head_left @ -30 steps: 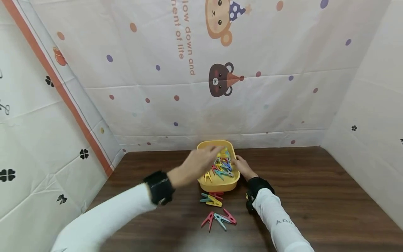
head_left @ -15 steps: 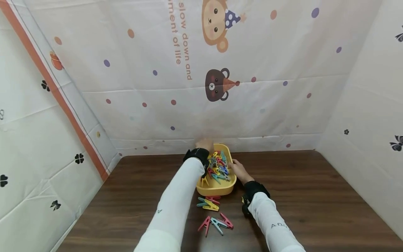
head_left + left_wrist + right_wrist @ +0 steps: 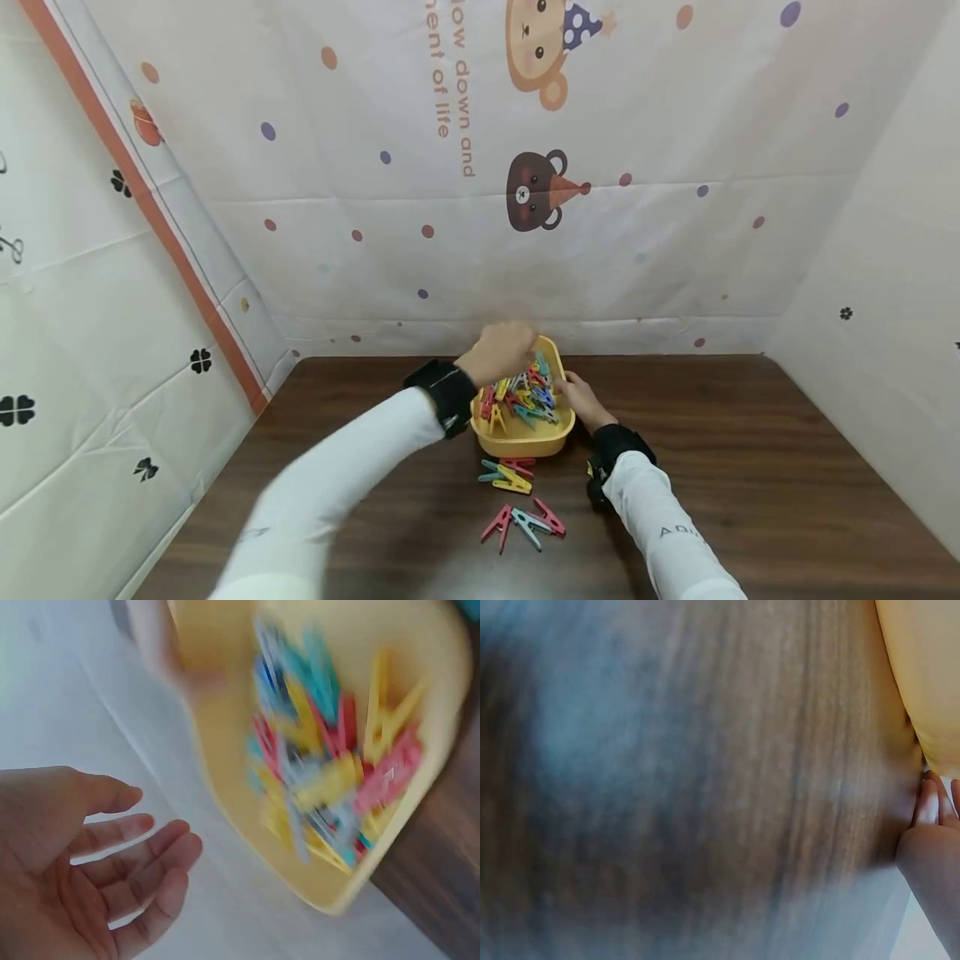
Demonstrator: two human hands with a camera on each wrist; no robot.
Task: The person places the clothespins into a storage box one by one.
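Note:
A yellow plastic tub (image 3: 525, 442) stands at the back of a dark wooden table (image 3: 750, 475), heaped with coloured clothes pegs (image 3: 525, 390). My left hand (image 3: 504, 352) hovers at the tub's far left corner. In the left wrist view my left hand (image 3: 105, 855) shows a bare palm with loosely spread fingers, beside the tub (image 3: 217, 757) and its pegs (image 3: 330, 765). My right hand (image 3: 579, 398) grips the tub's right rim. The blurred right wrist view shows its fingers (image 3: 930, 806) against the tub (image 3: 922, 667).
Two small groups of loose pegs lie on the table in front of the tub, one group (image 3: 506, 475) close to it and the other (image 3: 525, 523) nearer me. Printed cloth walls (image 3: 600, 250) close in the back and both sides.
My left hand has gone from over the tub's middle to its far left corner, and the arm has swung back to the left. The right hand has stayed on the rim.

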